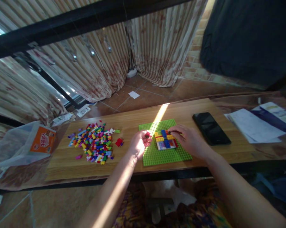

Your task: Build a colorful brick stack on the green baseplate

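- Head view: your green studded baseplate (152, 156) lies on the wooden surface (127, 122), with the toy-brick build (166, 144) near its centre. Take the build as the middle of the clock.
- Blue bricks run through the build from twelve to six, crossed by yellow ones; red shows toward four and white along the six o'clock side.
- Your right hand (188, 138) comes in from three o'clock, fingertips drawn close together at the build's one o'clock corner; you cannot tell whether they grip a brick.
- Your left hand (140, 142) is at nine o'clock, over the baseplate's edge, fingers loosely curled; what it holds, if anything, cannot be told.
- Farther out at nine, a loose red brick (118, 142) lies beside the mixed brick pile (95, 141).
- At two to three o'clock lies a black smartphone (211, 128).
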Tool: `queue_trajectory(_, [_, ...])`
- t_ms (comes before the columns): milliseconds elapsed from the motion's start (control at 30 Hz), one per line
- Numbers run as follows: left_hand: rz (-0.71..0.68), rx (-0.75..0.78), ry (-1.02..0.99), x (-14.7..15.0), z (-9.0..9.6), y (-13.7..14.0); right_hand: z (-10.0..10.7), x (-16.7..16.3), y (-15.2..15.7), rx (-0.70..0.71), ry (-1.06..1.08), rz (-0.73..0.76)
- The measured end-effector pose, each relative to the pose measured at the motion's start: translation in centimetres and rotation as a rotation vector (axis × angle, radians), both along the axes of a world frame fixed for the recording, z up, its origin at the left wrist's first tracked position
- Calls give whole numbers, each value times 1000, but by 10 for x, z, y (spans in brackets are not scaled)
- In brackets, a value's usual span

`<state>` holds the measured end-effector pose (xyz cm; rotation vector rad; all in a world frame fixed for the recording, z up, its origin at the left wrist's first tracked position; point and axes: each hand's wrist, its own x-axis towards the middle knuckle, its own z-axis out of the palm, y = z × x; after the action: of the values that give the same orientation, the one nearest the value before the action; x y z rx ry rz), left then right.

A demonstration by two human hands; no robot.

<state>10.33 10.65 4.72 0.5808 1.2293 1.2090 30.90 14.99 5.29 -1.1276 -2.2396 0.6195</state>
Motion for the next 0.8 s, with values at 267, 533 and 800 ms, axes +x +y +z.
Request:
queue_trajectory(267, [-341, 247, 878, 4, -4, 43, -6, -8, 3, -9, -98, 36])
queue_trajectory(533, [-408, 339, 929, 7, -29, 50, -15, -14, 1, 97, -186, 103])
queue_trajectory(800, [-282, 329, 888, 11, -30, 32, -15, -15, -2, 174, -262, 79])
